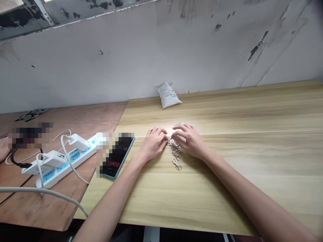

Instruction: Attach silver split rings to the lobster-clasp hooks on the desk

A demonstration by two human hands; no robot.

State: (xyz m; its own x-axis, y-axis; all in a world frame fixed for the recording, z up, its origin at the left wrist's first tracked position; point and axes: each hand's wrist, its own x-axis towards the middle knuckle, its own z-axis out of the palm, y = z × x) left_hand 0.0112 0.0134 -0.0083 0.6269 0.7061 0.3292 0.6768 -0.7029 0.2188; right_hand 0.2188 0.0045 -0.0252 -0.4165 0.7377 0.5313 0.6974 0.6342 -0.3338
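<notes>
Over the light wooden table, my left hand has its thumb and fingertips pinched on a small silver lobster clasp. My right hand meets it from the right, thumb and index finger drawn together at the same spot; what lies between those tips is too small to make out. Several more metal clasps with split rings lie in a rough column below the fingers, the nearest being a clasp with a ring. Beyond my right fingers sits a little group of silver rings or clasps, partly covered by the hand.
A phone lies left of my left forearm. Further left, a white power strip with chargers and cables rests on a reddish-brown board. A white plastic packet stands near the wall. Part of another person's hand shows at the left edge.
</notes>
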